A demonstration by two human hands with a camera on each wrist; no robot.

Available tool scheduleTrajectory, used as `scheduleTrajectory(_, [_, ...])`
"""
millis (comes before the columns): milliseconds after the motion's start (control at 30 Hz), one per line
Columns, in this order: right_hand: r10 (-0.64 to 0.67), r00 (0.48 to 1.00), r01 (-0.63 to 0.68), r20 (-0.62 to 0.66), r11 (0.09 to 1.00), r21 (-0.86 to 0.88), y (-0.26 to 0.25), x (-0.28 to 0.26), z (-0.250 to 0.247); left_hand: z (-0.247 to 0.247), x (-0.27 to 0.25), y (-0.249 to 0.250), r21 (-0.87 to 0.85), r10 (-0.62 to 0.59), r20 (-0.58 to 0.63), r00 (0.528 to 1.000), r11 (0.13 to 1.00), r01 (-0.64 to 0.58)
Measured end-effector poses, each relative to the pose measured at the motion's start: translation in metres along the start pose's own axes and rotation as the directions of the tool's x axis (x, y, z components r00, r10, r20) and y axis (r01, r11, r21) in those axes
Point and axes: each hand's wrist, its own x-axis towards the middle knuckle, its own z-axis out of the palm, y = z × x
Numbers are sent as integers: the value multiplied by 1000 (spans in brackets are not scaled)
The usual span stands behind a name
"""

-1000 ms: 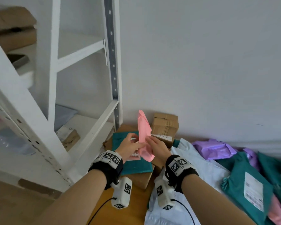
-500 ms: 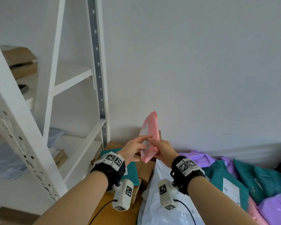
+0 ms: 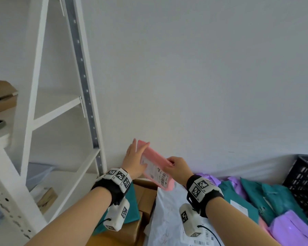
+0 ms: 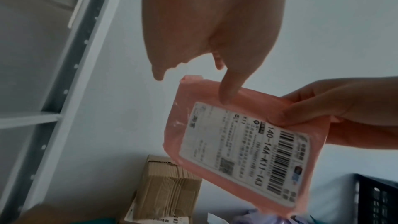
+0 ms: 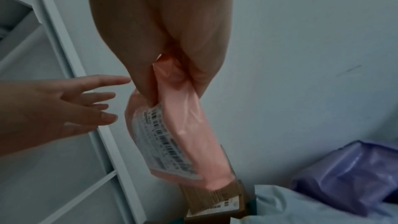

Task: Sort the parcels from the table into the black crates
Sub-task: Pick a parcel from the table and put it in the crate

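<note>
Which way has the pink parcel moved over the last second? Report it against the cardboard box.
Yes. The pink parcel has risen above the cardboard box it stood beside and turned label-up, pinched by the right hand.

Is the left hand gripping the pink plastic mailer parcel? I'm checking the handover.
No, the left hand is spread open beside the pink plastic mailer parcel; only the right hand pinches it.

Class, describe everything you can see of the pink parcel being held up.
The pink parcel is a small, flat, soft plastic mailer, glossy and slightly wrinkled. A white shipping label with barcodes covers most of one face. It is held in the air, tilted, in front of the white wall and above the piled parcels. The right hand pinches one edge in its grip. The left hand is open beside it; one straight finger seems to touch its upper end.
</note>
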Motion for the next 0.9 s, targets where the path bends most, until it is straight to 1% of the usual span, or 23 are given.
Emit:
scheduleTrajectory(67, [-44, 999, 43, -11, 996, -84, 1, 0, -4, -1, 3, 3, 161, 42, -17, 999, 986, -39])
scheduleTrajectory(100, [-66, 998, 64, -14, 990, -123, 2, 1, -6, -1, 4, 5, 220, 52, -8, 999, 974, -49])
scheduleTrajectory(167, [-105, 994, 101, -13, 978, -181, 4, 2, -8, 1, 7, 7, 306, 64, 45, 997, 949, -74])
scheduleTrajectory(233, [-136, 991, 134, 6, 960, -246, 5, 4, -9, 3, 8, 11, 353, 81, 93, 992, 929, -109])
scheduleTrajectory(333, [-185, 982, 188, 38, 932, -311, 5, 6, -11, 8, 7, 17, 311, 121, 71, 990, 940, -137])
scheduleTrajectory(433, [-209, 977, 215, 54, 921, -325, 5, 8, -12, 12, 6, 22, 239, 84, 125, 989, 965, -113])
scheduleTrajectory(533, [-220, 973, 231, 71, 912, -339, 2, 12, -14, 14, 10, 21, 246, 90, 150, 985, 961, -125])
scheduleTrajectory(633, [-231, 971, 237, 60, 917, -319, -4, 18, -16, 13, 12, 20, 264, 101, 158, 982, 954, -141])
scheduleTrajectory(667, [-230, 972, 231, 41, 923, -307, -6, 21, -16, 12, 13, 19, 263, 102, 148, 984, 955, -138])
scheduleTrajectory(733, [-215, 976, 200, -40, 952, -233, -10, 24, -15, 8, 16, 14, 251, 92, 134, 987, 960, -124])
scheduleTrajectory(800, [-235, 963, 213, -129, 963, -167, -10, 24, -16, 5, 19, 7, 235, 69, 135, 988, 967, -100])
scheduleTrajectory(833, [-250, 955, 225, -158, 961, -162, -10, 24, -18, 4, 21, 4, 218, 48, 129, 990, 973, -75])
scheduleTrajectory(900, [-252, 945, 216, -207, 959, -182, -8, 23, -22, 1, 23, 0, 103, -21, 92, 996, 995, 12])
